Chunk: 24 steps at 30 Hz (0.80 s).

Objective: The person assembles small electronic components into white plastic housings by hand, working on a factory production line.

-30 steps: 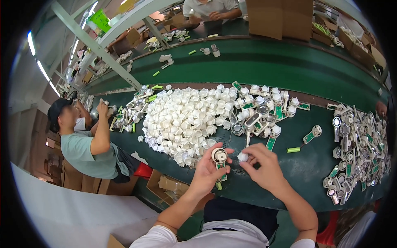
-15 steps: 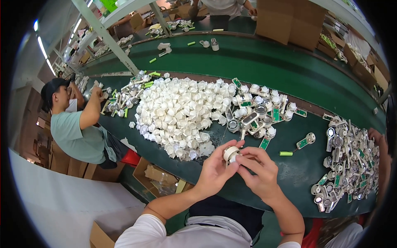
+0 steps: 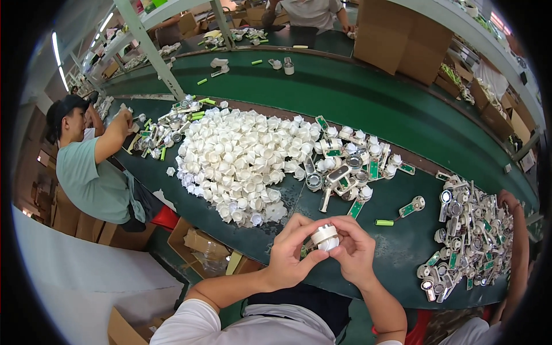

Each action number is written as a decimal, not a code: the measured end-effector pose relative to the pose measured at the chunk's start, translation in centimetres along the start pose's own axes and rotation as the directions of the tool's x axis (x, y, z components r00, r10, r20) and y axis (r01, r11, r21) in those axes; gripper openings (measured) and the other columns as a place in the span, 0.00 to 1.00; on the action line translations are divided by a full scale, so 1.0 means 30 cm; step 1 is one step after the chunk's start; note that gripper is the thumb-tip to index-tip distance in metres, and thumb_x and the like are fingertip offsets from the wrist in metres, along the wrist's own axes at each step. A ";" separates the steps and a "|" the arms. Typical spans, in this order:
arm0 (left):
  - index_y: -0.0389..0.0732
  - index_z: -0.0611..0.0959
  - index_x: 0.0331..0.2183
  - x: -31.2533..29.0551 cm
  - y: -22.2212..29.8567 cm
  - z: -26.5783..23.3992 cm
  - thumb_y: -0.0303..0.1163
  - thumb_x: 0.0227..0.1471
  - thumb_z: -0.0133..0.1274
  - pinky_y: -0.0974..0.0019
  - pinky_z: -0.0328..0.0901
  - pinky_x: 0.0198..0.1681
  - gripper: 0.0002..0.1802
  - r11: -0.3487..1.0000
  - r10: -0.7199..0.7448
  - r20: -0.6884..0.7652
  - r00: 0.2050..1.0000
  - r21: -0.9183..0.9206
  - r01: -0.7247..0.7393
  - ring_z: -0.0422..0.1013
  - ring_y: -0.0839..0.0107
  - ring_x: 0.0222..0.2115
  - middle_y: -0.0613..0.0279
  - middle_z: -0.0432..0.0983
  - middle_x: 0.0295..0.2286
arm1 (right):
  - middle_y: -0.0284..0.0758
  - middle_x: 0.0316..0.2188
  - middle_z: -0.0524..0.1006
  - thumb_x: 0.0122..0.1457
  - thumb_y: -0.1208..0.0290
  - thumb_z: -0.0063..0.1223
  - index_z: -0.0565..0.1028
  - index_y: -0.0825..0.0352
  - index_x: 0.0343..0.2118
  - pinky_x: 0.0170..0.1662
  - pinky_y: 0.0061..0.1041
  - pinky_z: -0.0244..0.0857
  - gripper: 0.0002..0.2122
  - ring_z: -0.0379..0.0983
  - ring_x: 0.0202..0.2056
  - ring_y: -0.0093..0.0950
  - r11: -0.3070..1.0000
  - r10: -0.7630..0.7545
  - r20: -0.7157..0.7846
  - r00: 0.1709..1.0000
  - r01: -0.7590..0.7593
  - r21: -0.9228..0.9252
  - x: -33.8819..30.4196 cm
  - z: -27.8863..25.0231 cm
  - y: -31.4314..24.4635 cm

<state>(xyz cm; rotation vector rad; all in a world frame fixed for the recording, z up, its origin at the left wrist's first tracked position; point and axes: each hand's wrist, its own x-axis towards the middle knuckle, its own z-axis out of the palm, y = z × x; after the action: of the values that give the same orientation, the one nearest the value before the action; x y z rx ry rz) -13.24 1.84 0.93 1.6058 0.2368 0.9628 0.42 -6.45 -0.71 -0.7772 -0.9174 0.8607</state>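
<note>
Between my two hands is a small white round plastic part (image 3: pixel 325 236) with a ring-shaped upper section and a smooth white lower end. My left hand (image 3: pixel 289 257) grips one side of it, thumb underneath and fingers curled above. From the other side, my right hand (image 3: pixel 355 248) closes on the same part with fingers and thumb. A bit of green shows by the left fingers, mostly hidden. Beyond my hands lies a large pile of white cup-shaped plastic pieces (image 3: pixel 236 155). Right of that pile are several white assemblies with green circuit boards (image 3: pixel 374 168).
A green cylindrical battery (image 3: pixel 384 222) lies beside a single board assembly (image 3: pixel 412 206). A heap of similar assemblies (image 3: pixel 471 230) covers the bench's right end, where another person's arm (image 3: pixel 519 253) reaches in. A co-worker (image 3: pixel 95 167) handles parts at left. An open carton (image 3: pixel 195 253) sits below the bench edge.
My hands have drawn slightly closer to my body, and the held part has been turned so its smooth white end faces down. The whole view has shifted a little.
</note>
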 end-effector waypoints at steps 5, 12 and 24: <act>0.30 0.75 0.52 -0.031 -0.013 -0.003 0.25 0.50 0.62 0.70 0.61 0.42 0.27 0.996 -0.084 -0.013 0.996 -0.029 0.084 0.63 0.72 0.37 0.60 0.66 0.36 | 0.41 0.46 0.70 0.57 0.78 0.60 0.70 0.77 0.50 0.48 0.27 0.70 0.18 0.73 0.45 0.29 0.998 -0.049 -0.033 0.998 0.048 -0.036 -0.021 0.006 0.015; 0.32 0.66 0.58 0.008 -0.029 -0.012 0.22 0.52 0.57 0.66 0.57 0.55 0.33 0.995 -0.080 -0.289 0.954 -0.074 0.061 0.64 0.67 0.49 0.56 0.68 0.46 | 0.29 0.31 0.75 0.67 0.67 0.47 0.75 0.72 0.42 0.31 0.16 0.59 0.12 0.66 0.29 0.15 0.993 0.059 -0.389 0.919 -0.094 -0.072 0.249 -0.069 -0.115; 0.32 0.77 0.45 -0.182 -0.142 -0.065 0.22 0.52 0.57 0.70 0.66 0.45 0.16 0.954 -0.249 -0.230 0.941 0.107 0.278 0.71 0.71 0.38 0.57 0.73 0.40 | 0.36 0.31 0.79 0.52 0.76 0.59 0.79 0.71 0.36 0.37 0.24 0.69 0.08 0.74 0.32 0.25 0.492 -0.065 0.067 0.996 0.090 -0.866 0.581 -0.144 0.039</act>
<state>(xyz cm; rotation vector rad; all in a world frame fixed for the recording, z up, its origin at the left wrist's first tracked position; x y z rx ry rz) -16.59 1.08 -5.40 1.5462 0.6652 0.9239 9.92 8.49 2.49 -1.5986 -1.4274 0.2449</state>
